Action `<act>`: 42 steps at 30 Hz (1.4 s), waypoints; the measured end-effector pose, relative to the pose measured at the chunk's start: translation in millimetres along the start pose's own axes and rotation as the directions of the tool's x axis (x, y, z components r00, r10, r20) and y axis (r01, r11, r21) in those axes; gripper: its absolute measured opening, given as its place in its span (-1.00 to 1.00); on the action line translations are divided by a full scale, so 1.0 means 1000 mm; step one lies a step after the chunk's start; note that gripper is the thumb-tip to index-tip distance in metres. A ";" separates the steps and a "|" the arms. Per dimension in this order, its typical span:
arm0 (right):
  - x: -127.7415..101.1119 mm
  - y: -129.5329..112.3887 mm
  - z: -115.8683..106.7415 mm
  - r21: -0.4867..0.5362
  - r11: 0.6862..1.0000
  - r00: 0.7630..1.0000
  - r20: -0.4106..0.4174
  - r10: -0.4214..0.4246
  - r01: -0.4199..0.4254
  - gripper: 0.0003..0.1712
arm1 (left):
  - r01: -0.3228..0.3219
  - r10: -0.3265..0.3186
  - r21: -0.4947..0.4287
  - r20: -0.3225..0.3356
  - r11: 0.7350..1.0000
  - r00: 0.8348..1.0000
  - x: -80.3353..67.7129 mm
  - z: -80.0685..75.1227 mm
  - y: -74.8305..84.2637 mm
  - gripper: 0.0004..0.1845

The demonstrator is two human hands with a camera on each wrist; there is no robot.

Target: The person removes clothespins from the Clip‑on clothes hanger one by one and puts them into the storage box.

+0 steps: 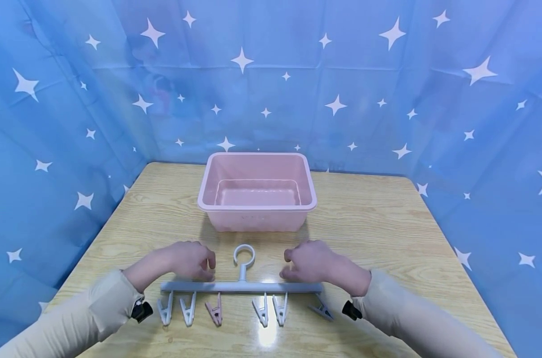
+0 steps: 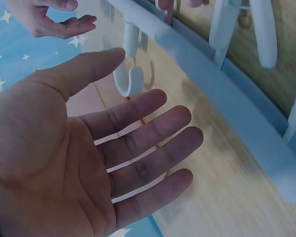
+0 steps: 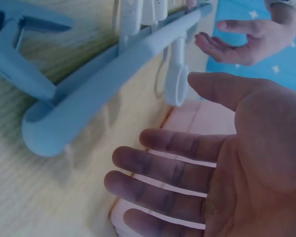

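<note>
A light blue clip hanger (image 1: 241, 287) lies flat across the table, its hook (image 1: 244, 254) pointing toward the back. Several clothespins hang off its near side: pale blue ones (image 1: 188, 309), a pink one (image 1: 215, 311) and a darker blue one (image 1: 322, 309) at the right end. My left hand (image 1: 194, 260) hovers just behind the bar, left of the hook. On the hook's other side is my right hand (image 1: 309, 262), close over the bar's right half. Both wrist views show empty palms, with the left fingers (image 2: 138, 143) and right fingers (image 3: 167, 168) spread and relaxed.
Behind the hanger stands a pink plastic basin (image 1: 257, 219) with nothing in it. The wooden table (image 1: 369, 214) has its back edge against a blue curtain (image 1: 271, 89) with white stars, which also encloses both sides.
</note>
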State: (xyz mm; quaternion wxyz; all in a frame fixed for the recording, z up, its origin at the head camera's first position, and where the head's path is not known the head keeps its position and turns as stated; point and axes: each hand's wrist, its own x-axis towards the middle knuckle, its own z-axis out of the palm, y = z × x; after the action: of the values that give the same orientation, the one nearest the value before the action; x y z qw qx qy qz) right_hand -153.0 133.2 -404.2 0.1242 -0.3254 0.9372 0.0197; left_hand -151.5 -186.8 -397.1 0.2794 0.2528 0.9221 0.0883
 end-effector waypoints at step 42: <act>-0.002 -0.007 0.005 -0.023 0.979 0.977 -0.072 -0.202 0.201 -0.73 | -0.118 0.118 -0.054 -0.008 0.992 0.993 0.007 0.021 0.002 -0.72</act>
State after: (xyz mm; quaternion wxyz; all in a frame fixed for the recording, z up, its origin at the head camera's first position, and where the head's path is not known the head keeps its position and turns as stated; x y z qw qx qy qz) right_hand -146.6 129.6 -408.6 0.0882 -0.4203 0.9031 0.0024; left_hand -143.8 -180.7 -416.9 0.2784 0.2992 0.9034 0.1301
